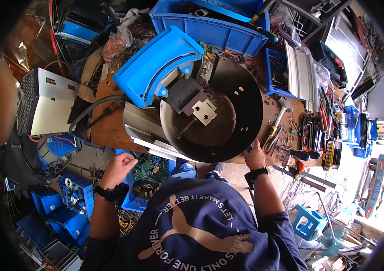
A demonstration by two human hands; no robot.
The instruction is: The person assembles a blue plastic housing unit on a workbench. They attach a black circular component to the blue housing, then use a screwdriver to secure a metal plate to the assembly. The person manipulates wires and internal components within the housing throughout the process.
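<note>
Big black drum (pixel 248 106) sat on the wooden counter (pixel 106 132), right in front of the person, its open side up and a bit toward them, so the inside was easy to see and reach. Blue cover (pixel 135 77) lay at its upper left, next to a dark block (pixel 182 94) and pale metal plate (pixel 204 112) over the drum's opening; how they were joined, couldn't tell.

Right hand (pixel 254 157) was at the drum's lower right edge, fingers up against or just beside the wall. Looked like steadying, but grip couldn't be told; fingers partly hidden, contact unclear. Left hand (pixel 118 170) hung below the counter edge, fingers loosely curled, nothing seen in them, above a blue crate (pixel 133 204) of green circuit boards (pixel 149 177). Crate was likely put low and close to keep small parts together.

Hammer (pixel 286 105) and yellow-handled screwdriver (pixel 270 133) lay right of the drum, near the right hand, probably for quick pickup. Hex keys (pixel 308 133) and brushes (pixel 332 155) were grouped farther right, seemingly sorted by kind. Blue bin (pixel 228 38) stood behind the drum, maybe out of the way. Metal box (pixel 53 105) at left, thick cable (pixel 104 101) between it and the drum.
</note>
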